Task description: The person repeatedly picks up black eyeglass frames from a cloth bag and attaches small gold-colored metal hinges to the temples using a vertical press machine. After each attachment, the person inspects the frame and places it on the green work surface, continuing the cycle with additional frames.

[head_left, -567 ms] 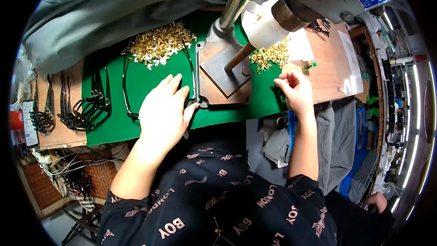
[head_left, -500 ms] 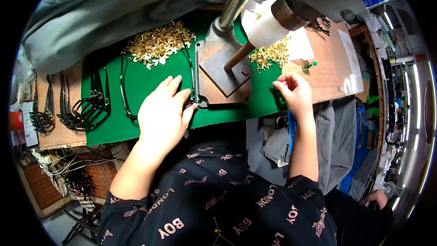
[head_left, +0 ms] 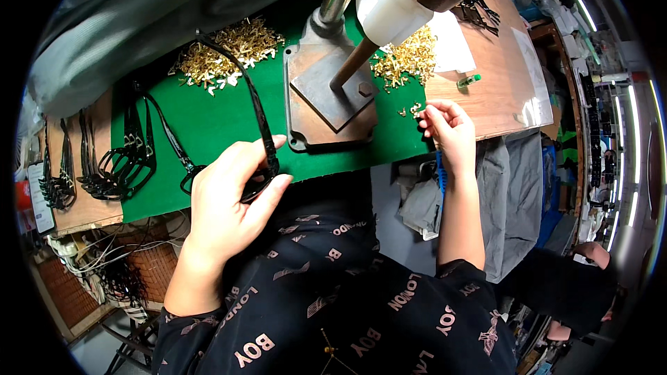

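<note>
My left hand point(head_left: 233, 198) is closed on a black eyeglass frame point(head_left: 258, 107), thumb and fingers around its front near one hinge. The frame's temples stick up and away from me, and part of its front is hidden by the hand. My right hand point(head_left: 450, 128) is pinched at the right edge of the green cloth, beside a few loose gold-coloured metal pieces point(head_left: 415, 107). Whatever lies between its fingertips is too small to make out. Between the hands stands a press with a metal base point(head_left: 330, 125), its rod point(head_left: 354, 64) reaching down to the square plate.
Gold pieces form one heap point(head_left: 233, 48) left of the press and another point(head_left: 410, 55) to its right. Bundles of black eyeglass frames point(head_left: 128, 160) lie at the left. A small green-capped bottle point(head_left: 469, 81) rests on the wooden tabletop point(head_left: 504, 90). Grey fabric point(head_left: 125, 28) drapes behind.
My left hand has gripped the eyeglass frame and lifted and tilted it off the cloth. My right hand has stayed near the cloth's edge, now beside loose gold pieces. The view has shifted slightly.
</note>
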Available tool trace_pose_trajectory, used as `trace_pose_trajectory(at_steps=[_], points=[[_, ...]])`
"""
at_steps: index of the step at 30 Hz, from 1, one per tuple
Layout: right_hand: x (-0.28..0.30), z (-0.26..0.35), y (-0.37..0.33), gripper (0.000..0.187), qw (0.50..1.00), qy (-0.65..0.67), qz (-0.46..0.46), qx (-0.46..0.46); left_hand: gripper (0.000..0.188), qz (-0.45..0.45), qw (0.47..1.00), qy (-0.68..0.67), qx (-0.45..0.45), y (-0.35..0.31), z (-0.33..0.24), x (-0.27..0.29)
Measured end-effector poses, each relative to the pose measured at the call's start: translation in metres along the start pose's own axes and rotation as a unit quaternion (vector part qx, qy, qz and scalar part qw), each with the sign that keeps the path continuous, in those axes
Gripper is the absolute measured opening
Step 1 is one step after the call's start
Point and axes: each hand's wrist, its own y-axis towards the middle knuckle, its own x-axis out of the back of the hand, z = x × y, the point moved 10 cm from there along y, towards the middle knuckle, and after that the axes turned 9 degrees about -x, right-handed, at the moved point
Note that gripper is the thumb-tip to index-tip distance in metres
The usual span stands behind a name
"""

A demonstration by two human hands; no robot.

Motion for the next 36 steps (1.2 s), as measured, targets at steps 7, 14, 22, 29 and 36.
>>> trace_pose_trajectory(at_steps=[7, 14, 22, 29, 36], points=[[0.004, 0.006, 0.0, 0.012, 0.98, -0.198, -0.016, 0.033, 0.033, -0.013, 0.993, -0.096, -0.061, -0.005, -0.01, 0.005], [-0.051, 0.046, -0.024, 0.019, 0.903, -0.349, -0.019, 0.251, 0.039, -0.006, 0.992, -0.114, -0.05, -0.011, -0.009, 0.003], [-0.076, 0.058, -0.042, 0.008, 0.8, -0.462, -0.077, 0.377, 0.042, -0.031, 0.988, -0.135, -0.069, -0.007, -0.014, 0.007], [-0.125, 0.074, -0.083, 0.007, 0.968, 0.04, 0.223, 0.105, 0.033, 0.002, 0.968, -0.247, -0.036, 0.005, -0.025, -0.005], [-0.179, 0.08, -0.113, 0.008, 0.943, 0.114, 0.296, 0.102, 0.015, -0.091, 0.985, -0.132, -0.067, 0.007, -0.024, 0.014]])
